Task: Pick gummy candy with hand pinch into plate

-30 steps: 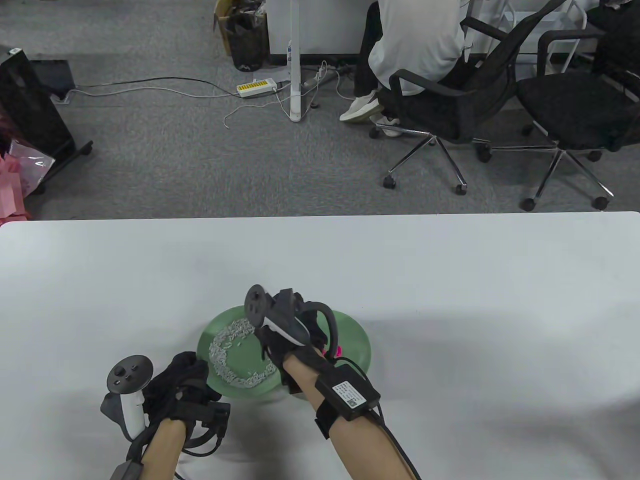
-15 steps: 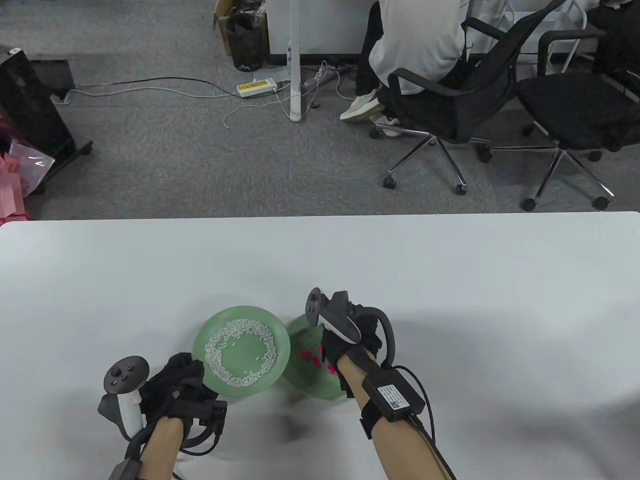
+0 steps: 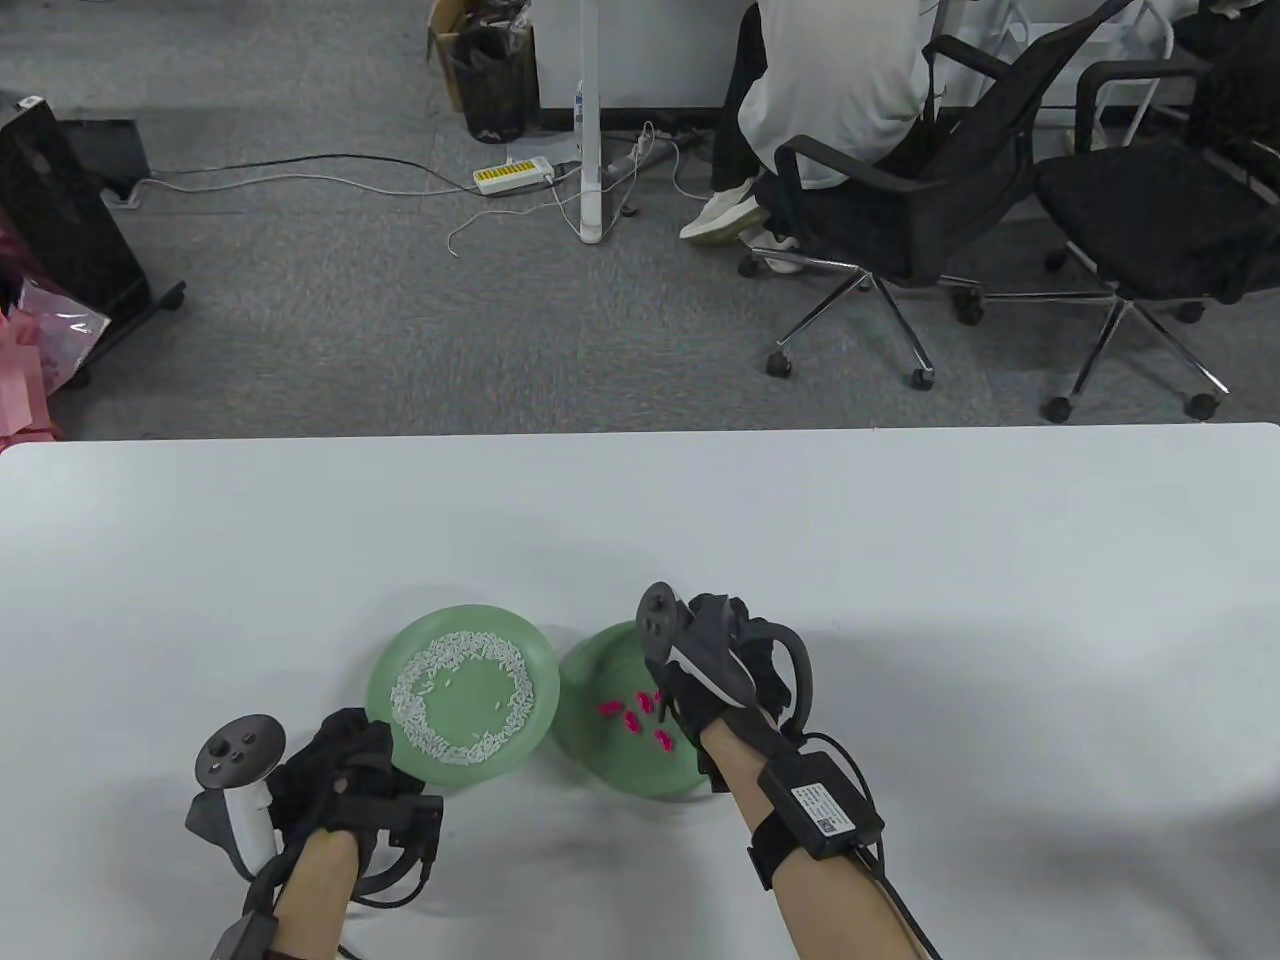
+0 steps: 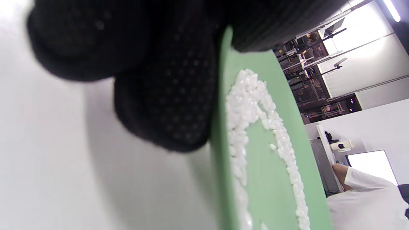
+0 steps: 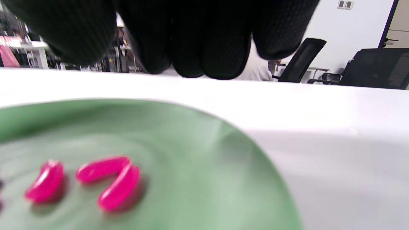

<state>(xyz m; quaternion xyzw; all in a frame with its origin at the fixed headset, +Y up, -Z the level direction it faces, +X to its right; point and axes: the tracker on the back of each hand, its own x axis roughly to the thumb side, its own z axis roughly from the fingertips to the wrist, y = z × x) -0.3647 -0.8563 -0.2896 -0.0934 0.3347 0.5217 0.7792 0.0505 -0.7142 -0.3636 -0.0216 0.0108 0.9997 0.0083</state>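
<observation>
Several pink gummy candies (image 3: pixel 632 720) lie in a green plate (image 3: pixel 600 665) near the table's front middle. They also show in the right wrist view (image 5: pixel 108 182) on that plate (image 5: pixel 198 166). My right hand (image 3: pixel 740 645) hovers over the plate's right side, its fingers (image 5: pixel 204 38) hanging together above the far rim with nothing between them. A second green plate (image 3: pixel 545 672) to the left carries a ring of white grains (image 3: pixel 430 735). My left hand (image 3: pixel 345 765) grips its near-left rim, fingers (image 4: pixel 166 105) under the edge (image 4: pixel 271 179).
The two plates sit edge to edge on the white table (image 3: pixel 900 600). Beyond the table's far edge are grey carpet, office chairs (image 3: pixel 900 200) and a seated person. Bare table surface lies to the right and behind the plates.
The two plates were stacked under my right hand and now lie side by side. My left hand drew the grain plate left; my right hand moved right, uncovering the candies.
</observation>
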